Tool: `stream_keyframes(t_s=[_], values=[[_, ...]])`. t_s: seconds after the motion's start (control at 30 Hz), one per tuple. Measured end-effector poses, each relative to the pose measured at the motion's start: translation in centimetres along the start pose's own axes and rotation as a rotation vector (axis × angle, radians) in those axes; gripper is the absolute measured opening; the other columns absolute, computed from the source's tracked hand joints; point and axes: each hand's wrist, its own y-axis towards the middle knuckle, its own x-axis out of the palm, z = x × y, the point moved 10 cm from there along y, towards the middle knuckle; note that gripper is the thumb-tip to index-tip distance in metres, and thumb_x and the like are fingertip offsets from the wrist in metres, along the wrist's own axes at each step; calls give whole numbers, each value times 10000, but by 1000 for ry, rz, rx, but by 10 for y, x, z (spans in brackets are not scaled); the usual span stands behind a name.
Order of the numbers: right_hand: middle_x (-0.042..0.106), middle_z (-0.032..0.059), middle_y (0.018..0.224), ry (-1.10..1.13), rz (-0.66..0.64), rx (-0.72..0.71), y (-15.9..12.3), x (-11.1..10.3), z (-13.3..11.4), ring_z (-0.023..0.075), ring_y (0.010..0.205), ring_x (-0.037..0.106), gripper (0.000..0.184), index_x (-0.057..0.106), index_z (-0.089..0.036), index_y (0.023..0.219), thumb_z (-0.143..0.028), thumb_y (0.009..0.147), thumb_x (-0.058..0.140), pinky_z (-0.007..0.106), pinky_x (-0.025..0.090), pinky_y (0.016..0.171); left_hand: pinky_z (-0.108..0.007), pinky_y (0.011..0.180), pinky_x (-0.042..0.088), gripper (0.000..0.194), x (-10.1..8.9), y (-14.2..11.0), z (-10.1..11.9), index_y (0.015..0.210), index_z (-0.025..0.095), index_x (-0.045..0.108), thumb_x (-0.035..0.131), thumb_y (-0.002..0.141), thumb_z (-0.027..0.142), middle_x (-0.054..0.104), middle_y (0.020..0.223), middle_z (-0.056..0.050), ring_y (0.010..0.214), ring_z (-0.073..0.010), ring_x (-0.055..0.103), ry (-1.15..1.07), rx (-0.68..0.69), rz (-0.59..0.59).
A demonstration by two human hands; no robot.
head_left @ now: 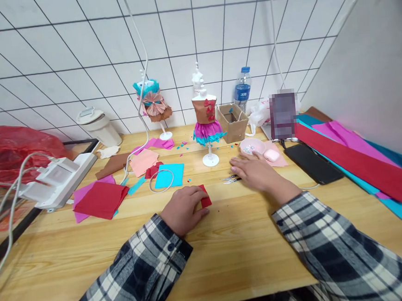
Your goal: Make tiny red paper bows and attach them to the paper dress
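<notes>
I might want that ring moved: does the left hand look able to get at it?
Probably yes: the ring lies near the left hand, nothing on top of it, though the fingers are at red paper.

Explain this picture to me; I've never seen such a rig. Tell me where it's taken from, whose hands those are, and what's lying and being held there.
There is no robot here. A person wears one camera on the head, looking forward and down, so the bare hands reach in from below.

On the wooden table, two small dress forms stand near the back, the middle one in a brown top and pink skirt, the left one in blue, peach and brown. Around them lie coloured sheets, a ring and a pink bowl.

The left hand touches a small red piece; its grip is unclear. The right hand rests beside small metal snips.
</notes>
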Motion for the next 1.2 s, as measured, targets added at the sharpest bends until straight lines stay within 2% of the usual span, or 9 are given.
stream_keyframes(t_s=[0.17, 0.27, 0.43, 0.6, 0.73, 0.83, 0.93, 1.1, 1.2], values=[[653, 55, 1233, 45, 139, -103, 0, -21, 1, 229, 1189, 524, 368, 619, -236, 1235, -348, 958, 404, 410, 325, 1024, -396, 883, 464, 208, -2, 1, -2, 966, 189, 582, 640, 797, 296, 649, 1030, -77, 970, -237, 586, -85, -28, 63], [711, 71, 1086, -7, 196, -33, -1, -28, 4, 248, 1031, 576, 307, 683, -239, 1138, -269, 903, 487, 393, 366, 917, -386, 896, 457, 103, 0, 2, 1, 880, 197, 596, 613, 816, 276, 650, 1028, -64, 983, -227, 585, -94, 27, 59], [742, 3, 962, 11, 54, -16, 1, -13, 1, 217, 908, 596, 480, 660, -268, 1138, -48, 749, 484, 333, 392, 811, -389, 904, 457, 101, 1, 2, 3, 881, 197, 626, 591, 831, 277, 652, 1052, -71, 1010, -231, 584, -77, 64, 52], [727, 73, 1038, -73, 116, 141, -1, -21, 16, 279, 982, 585, 628, 470, -187, 1374, -59, 759, 457, 350, 421, 765, -391, 910, 465, 102, -1, 2, 4, 885, 201, 639, 590, 829, 271, 653, 1062, -76, 1019, -234, 589, -80, 58, 51], [724, 53, 1061, 3, 197, 168, -6, -31, 20, 273, 1024, 571, 529, 517, -199, 1321, -103, 805, 444, 349, 441, 786, -393, 920, 465, 100, 0, 2, 5, 895, 208, 645, 593, 827, 261, 659, 1074, -70, 1030, -234, 589, -80, 57, 52], [736, 10, 1024, 81, 122, 102, -4, -21, 13, 245, 1010, 586, 497, 534, -231, 1284, -99, 815, 438, 327, 453, 787, -395, 928, 465, 109, -1, 2, 4, 903, 207, 651, 600, 822, 259, 657, 1099, -72, 1038, -233, 589, -89, 50, 60], [730, 15, 1059, 102, 41, 104, -1, -8, 13, 241, 1032, 591, 619, 468, -209, 1349, -30, 756, 442, 318, 454, 809, -395, 931, 466, 114, -1, 2, 3, 908, 207, 653, 601, 820, 259, 656, 1099, -72, 1037, -231, 588, -96, 53, 68], [716, 39, 1102, 74, 122, 201, -3, -15, 27, 262, 1126, 557, 689, 427, -190, 1384, -5, 720, 429, 342, 451, 848, -398, 934, 462, 119, 0, 2, 4, 915, 205, 650, 586, 835, 265, 653, 1103, -70, 1042, -228, 584, -99, 67, 60], [723, 9, 1088, 124, 72, 190, -3, -11, 27, 236, 1105, 581, 664, 461, -218, 1353, -12, 722, 428, 331, 457, 847, -403, 935, 462, 121, 1, 3, 4, 916, 203, 653, 585, 834, 261, 655, 1104, -73, 1047, -230, 584, -99, 63, 58]])
